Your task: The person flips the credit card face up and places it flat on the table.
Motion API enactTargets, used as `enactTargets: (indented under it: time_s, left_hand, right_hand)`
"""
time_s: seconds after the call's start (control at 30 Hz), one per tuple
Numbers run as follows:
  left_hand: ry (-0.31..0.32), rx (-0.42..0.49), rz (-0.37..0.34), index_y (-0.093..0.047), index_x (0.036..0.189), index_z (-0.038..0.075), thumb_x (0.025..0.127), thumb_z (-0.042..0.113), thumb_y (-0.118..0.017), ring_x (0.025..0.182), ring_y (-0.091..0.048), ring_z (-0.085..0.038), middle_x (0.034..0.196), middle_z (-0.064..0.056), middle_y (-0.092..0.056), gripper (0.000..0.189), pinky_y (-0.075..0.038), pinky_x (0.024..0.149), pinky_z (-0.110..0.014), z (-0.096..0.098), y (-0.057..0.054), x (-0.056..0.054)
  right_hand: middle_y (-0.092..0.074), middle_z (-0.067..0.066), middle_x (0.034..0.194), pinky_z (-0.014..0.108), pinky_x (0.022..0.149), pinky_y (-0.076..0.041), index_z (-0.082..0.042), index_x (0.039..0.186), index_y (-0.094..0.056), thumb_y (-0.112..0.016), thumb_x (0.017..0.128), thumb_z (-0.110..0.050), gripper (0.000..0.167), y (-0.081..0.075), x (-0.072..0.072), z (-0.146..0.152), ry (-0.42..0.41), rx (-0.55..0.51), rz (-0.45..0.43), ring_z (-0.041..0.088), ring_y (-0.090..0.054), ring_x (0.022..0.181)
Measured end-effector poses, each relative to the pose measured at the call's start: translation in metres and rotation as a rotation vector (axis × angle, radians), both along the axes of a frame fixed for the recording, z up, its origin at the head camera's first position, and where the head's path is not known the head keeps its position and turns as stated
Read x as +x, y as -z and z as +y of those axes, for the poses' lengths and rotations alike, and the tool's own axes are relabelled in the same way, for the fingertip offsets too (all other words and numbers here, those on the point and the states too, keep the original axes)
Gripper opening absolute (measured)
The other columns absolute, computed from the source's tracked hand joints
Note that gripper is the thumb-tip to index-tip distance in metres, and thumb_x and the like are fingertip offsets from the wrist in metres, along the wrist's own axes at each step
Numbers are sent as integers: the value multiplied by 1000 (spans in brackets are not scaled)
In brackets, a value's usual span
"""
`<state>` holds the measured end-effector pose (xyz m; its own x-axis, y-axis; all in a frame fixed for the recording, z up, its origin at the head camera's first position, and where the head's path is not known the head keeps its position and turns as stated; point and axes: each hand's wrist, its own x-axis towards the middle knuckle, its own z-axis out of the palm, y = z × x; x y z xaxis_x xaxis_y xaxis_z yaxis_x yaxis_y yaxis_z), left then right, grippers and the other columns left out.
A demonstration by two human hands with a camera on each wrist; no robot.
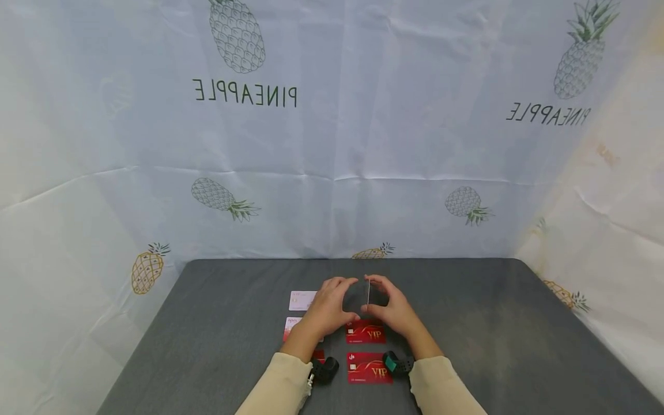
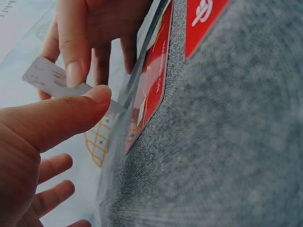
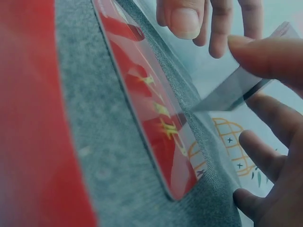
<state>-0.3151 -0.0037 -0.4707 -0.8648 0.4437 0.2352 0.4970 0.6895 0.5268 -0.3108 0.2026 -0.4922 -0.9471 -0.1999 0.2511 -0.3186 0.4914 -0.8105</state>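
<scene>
My right hand [image 1: 396, 308] pinches a pale card [image 3: 225, 92] between thumb and fingers, holding it on edge above the table. Seen from the head, the card looks like a thin upright line. Facing it from the left is my left hand [image 1: 323, 311], its fingers loosely curved and nothing held. In the left wrist view the left thumb [image 2: 97, 97] overlaps the card's lower edge. Just below both hands lies a red VIP card [image 1: 366, 333]. A second red VIP card [image 1: 365, 373] lies nearer to me, between the wrists.
Left of the red cards, a white-pink card [image 1: 300, 300] and a pink-and-white card [image 1: 291, 326] lie in a column, partly covered by the left hand and arm. A red card [image 1: 319, 354] peeks out by the left wrist. Pineapple-print cloth [image 1: 332, 219] hangs behind the dark grey table [image 1: 223, 334].
</scene>
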Motion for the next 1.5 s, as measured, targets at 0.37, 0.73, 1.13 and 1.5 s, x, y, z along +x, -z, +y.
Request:
enactTargets:
  time_s: [0.37,0.73,1.13,1.5]
  left_hand:
    - [-5,-11,-28,-50,143,17,76,30,-85,131,-46,-31,137,-8,-54,78,-42,106,-51,-1,3,-2]
    - [-5,-13,-27,-53,140,18,76,28,-86,127,-48,-29,133,-6,-56,73,-42,105,-50,-1,5,-2]
    - [-35,-22,-13,-57,131,16,81,27,-80,126,-49,-28,133,-6,-56,56,-41,105,-52,-1,6,-2]
    - [-101,-65,-33,-57,130,14,81,25,-80,130,-46,-28,135,-6,-57,55,-36,103,-61,-5,4,-2]
  right_hand:
    - [-60,2,130,65,108,-31,-27,135,-59,-81,80,-23,59,-5,1,0,19,6,-62,29,-47,126]
    - [-63,4,128,53,99,-47,-24,132,-58,-81,79,-24,57,-4,3,0,-30,-78,-148,29,-55,121]
    - [-56,9,137,59,106,-38,-21,139,-49,-76,82,-22,63,-4,4,-1,-78,-133,-164,32,-47,129]
    - [-53,7,140,69,111,-20,-20,141,-50,-77,82,-23,64,-2,1,-1,-29,-97,-91,32,-42,133]
